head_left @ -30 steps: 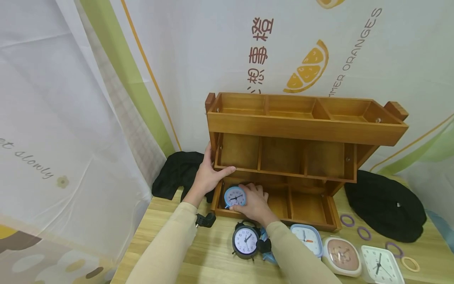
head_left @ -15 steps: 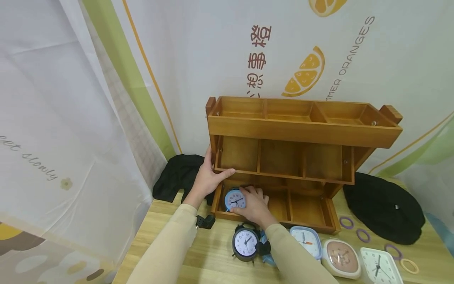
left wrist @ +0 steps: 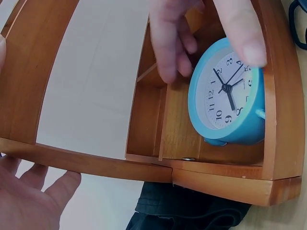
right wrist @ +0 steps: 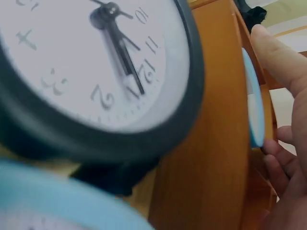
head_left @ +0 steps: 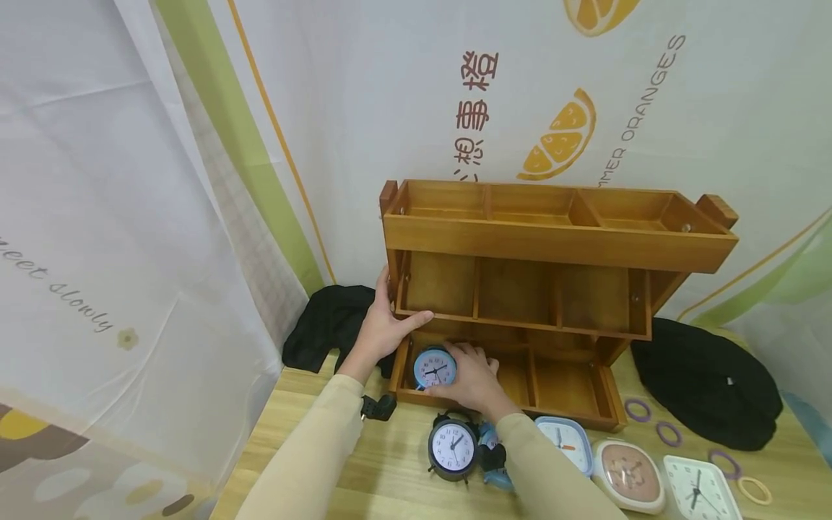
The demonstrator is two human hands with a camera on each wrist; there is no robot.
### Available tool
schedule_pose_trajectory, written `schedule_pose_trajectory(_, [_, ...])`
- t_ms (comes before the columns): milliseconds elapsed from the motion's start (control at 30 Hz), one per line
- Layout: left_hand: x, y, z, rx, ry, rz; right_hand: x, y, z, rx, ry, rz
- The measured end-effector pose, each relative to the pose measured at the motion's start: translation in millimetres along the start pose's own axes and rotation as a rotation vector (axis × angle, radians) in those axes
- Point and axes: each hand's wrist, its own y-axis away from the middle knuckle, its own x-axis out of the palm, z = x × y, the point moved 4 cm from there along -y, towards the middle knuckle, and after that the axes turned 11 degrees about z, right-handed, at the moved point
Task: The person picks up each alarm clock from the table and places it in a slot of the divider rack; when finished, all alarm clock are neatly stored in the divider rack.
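Note:
A light-blue round alarm clock sits face up in the left compartment of the lowest tier of a wooden box. My right hand holds the clock from its right side, thumb over the lower rim and fingers at the far side; in the left wrist view the nearest finger stands a little off the rim. My left hand braces the box's left side, its straight fingers against the outer panel and thumb along the middle tier's front edge. A black alarm clock stands before the box.
A second blue clock is partly hidden by my right sleeve. Farther right lie a blue-framed clock, a cream clock and a white square clock. Purple rings and black cloth flank the box.
The blue clock and my right hand have shifted slightly to the right inside the compartment. My left hand stays at the box's side. The head view has tilted slightly.

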Motion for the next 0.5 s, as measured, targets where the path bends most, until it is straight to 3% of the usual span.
schedule_pose_trajectory(500, [1.7,1.2,-2.6,-0.025,-0.007,0.002,-8.6,50.9,3.7,-0.117,-0.064,-0.058])
